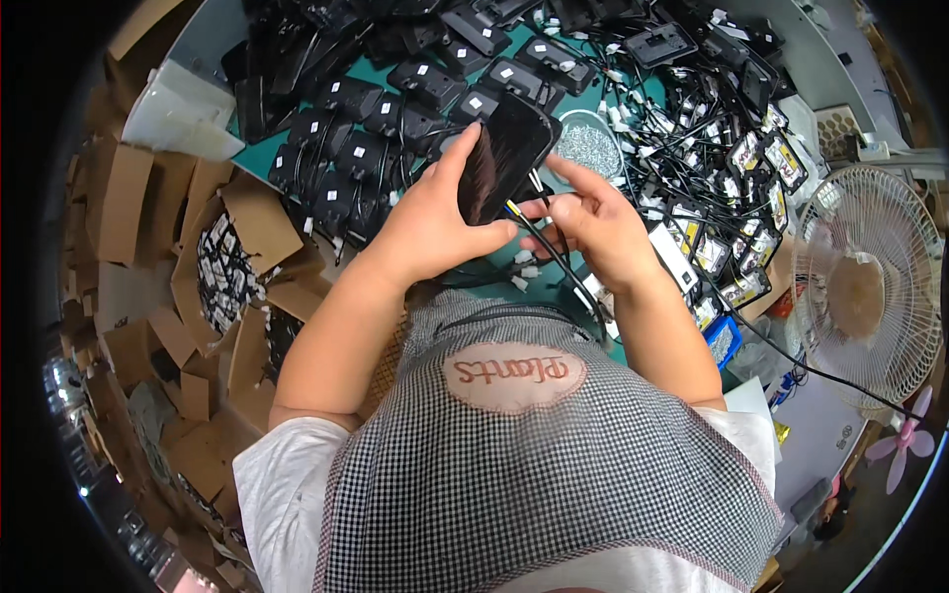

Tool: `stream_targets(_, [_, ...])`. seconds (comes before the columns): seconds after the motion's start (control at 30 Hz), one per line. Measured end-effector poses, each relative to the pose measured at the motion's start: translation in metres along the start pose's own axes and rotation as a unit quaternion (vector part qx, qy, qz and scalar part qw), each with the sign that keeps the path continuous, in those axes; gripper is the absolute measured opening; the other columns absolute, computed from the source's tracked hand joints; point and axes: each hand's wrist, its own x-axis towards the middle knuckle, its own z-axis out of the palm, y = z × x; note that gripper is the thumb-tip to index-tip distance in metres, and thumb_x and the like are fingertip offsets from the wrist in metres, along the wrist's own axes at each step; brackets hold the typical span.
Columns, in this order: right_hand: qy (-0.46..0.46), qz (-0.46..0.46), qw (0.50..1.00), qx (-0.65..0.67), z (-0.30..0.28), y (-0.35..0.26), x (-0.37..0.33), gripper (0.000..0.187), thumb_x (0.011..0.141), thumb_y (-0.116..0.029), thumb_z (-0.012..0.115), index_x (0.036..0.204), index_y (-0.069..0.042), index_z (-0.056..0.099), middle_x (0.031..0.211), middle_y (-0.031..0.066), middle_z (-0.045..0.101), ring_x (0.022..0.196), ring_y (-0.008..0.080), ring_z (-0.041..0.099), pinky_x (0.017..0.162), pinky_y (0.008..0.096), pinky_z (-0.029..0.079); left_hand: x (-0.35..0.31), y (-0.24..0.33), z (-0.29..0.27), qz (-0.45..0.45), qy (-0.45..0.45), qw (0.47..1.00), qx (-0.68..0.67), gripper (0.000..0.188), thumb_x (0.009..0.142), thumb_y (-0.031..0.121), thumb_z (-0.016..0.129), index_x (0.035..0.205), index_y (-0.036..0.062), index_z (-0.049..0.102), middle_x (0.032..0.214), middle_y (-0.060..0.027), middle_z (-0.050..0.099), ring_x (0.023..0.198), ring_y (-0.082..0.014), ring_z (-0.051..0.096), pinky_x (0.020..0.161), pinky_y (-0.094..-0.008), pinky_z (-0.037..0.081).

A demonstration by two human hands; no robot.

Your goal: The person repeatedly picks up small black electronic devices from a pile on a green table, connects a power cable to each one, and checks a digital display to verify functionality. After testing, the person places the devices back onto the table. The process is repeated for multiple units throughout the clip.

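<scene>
Your left grip holds the black casing (509,148) tilted above the table (262,153), thumb at its near edge, a judgement being that this steadies it while leaving the cable side free. Your right hand (603,222) curls narrowly at the black cable (565,265); whether it pinches tight, you cannot tell. The bowl (622,158) sits just beyond, probably for easy reach. Both forearms angle inward, your left hand (425,222) palm turned toward the casing.
</scene>
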Motion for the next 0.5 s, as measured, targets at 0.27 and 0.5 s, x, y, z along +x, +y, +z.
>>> stream_targets(0.27, [0.090, -0.157, 0.966, -0.187, 0.008, 0.020, -0.006, 0.048, 0.082, -0.002, 0.071, 0.127, -0.001, 0.053, 0.086, 0.0077, 0.067, 0.076, 0.0107, 0.063, 0.065, 0.0234, 0.051, -0.010, 0.007, 0.004, -0.050, -0.021, 0.998, -0.043, 0.105, 0.068, 0.023, 0.080, 0.152, 0.0037, 0.022, 0.144, -0.0247, 0.043, 0.134, -0.0327, 0.045, 0.110, -0.0375, 0.035])
stream_targets(0.5, [0.127, -0.467, 0.684, -0.546, 0.002, 0.024, 0.003, 0.015, 0.075, -0.009, 0.074, 0.088, -0.009, 0.066, 0.082, 0.0055, 0.066, 0.068, 0.0222, 0.064, 0.057, 0.0309, 0.050, -0.011, 0.000, 0.012, 0.005, 0.003, 0.999, -0.037, 0.107, 0.067, 0.035, 0.081, 0.152, 0.0049, 0.023, 0.136, -0.0287, 0.050, 0.124, -0.0391, 0.053, 0.104, -0.0404, 0.043])
